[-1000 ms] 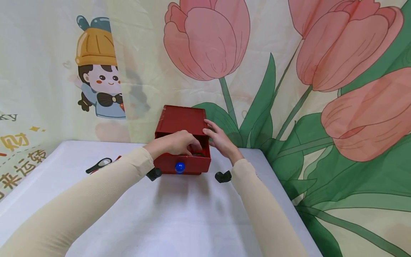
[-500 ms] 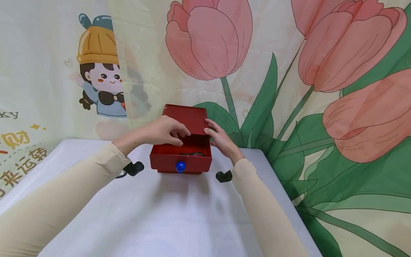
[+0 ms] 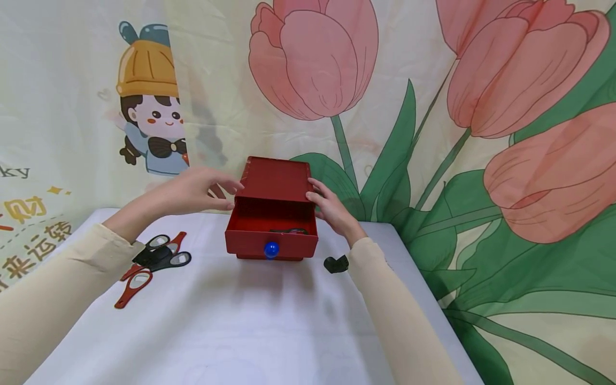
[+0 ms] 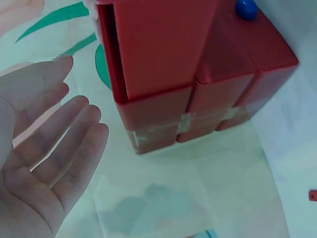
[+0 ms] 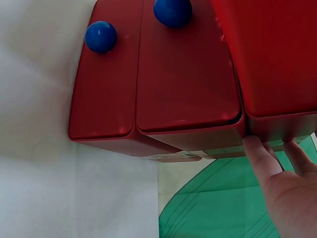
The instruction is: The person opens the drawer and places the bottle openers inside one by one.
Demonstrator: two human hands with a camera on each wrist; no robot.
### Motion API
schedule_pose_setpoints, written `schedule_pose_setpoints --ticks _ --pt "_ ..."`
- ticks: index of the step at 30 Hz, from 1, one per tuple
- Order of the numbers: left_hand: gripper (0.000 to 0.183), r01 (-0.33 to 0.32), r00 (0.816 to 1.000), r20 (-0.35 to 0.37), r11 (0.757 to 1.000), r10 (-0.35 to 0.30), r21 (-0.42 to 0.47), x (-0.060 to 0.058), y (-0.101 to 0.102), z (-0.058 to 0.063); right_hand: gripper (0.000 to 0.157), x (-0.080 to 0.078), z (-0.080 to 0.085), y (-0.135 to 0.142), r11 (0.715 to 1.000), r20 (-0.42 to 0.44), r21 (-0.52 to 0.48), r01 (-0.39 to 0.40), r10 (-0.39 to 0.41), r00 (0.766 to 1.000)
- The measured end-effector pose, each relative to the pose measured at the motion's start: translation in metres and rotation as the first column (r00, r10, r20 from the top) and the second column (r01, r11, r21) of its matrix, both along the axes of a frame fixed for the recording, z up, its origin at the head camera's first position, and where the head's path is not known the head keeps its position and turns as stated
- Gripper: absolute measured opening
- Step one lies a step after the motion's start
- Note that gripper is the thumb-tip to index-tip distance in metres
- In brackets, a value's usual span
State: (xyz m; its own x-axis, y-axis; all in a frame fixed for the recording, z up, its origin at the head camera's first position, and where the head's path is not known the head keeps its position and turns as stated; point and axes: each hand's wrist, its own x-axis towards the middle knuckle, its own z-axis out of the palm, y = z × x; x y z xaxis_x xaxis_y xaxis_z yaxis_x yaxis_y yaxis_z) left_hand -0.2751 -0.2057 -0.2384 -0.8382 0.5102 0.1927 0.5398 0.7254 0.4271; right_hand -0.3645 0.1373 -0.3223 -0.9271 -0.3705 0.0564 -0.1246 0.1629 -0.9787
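Observation:
A red drawer box (image 3: 276, 179) stands at the back of the table, its upper drawer (image 3: 250, 243) pulled out by a blue knob-fitted front. Inside that drawer lies a thin dark thing (image 3: 293, 231), mostly hidden by the front wall. My left hand (image 3: 192, 190) hovers at the box's upper left edge with nothing in it; in the left wrist view its extended fingers (image 4: 81, 158) are apart from the red side. On the other side, my right hand (image 3: 332, 208) rests its fingertips against the box's right wall, seen also in the right wrist view (image 5: 282, 168).
Several flat red and black pieces with handles and pale oval rings (image 3: 137, 280) lie on the white table (image 3: 240, 331), left of the box, partly behind the left wrist's black camera (image 3: 151, 258). A tulip-printed cloth (image 3: 327, 64) hangs right behind the box.
My left hand has come out of the drawer and moved left to the box's edge, uncovering the drawer's inside and the pieces on the table. My right hand stays on the box.

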Motion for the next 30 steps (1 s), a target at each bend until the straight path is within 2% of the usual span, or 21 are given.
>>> schedule_pose_setpoints --ticks 6,12,18,25,30 --pt "0.047 -0.076 0.996 -0.038 0.997 0.075 -0.016 0.007 -0.021 -0.011 0.061 0.0 -0.001 0.001 1.0 0.003 0.002 0.001 -0.001 1.0" --pt "0.047 -0.131 0.991 -0.044 0.991 0.13 -0.022 0.014 -0.044 -0.026 0.061 0.002 0.001 0.0 1.0 -0.005 0.0 -0.002 0.002 1.0" --pt "0.047 -0.143 0.988 -0.053 0.99 0.142 -0.013 0.019 -0.069 -0.048 0.062 0.002 0.001 0.001 1.0 -0.003 0.009 0.0 0.0 1.0" --pt "0.052 -0.205 0.979 -0.018 0.978 0.204 -0.034 0.027 -0.095 -0.078 0.061 0.002 0.001 -0.001 1.0 -0.004 0.005 -0.001 0.001 1.0" --pt "0.053 -0.23 0.973 -0.026 0.972 0.229 -0.04 0.035 -0.114 -0.096 0.06 0.001 0.001 -0.001 1.0 -0.002 -0.004 -0.004 0.004 1.0"
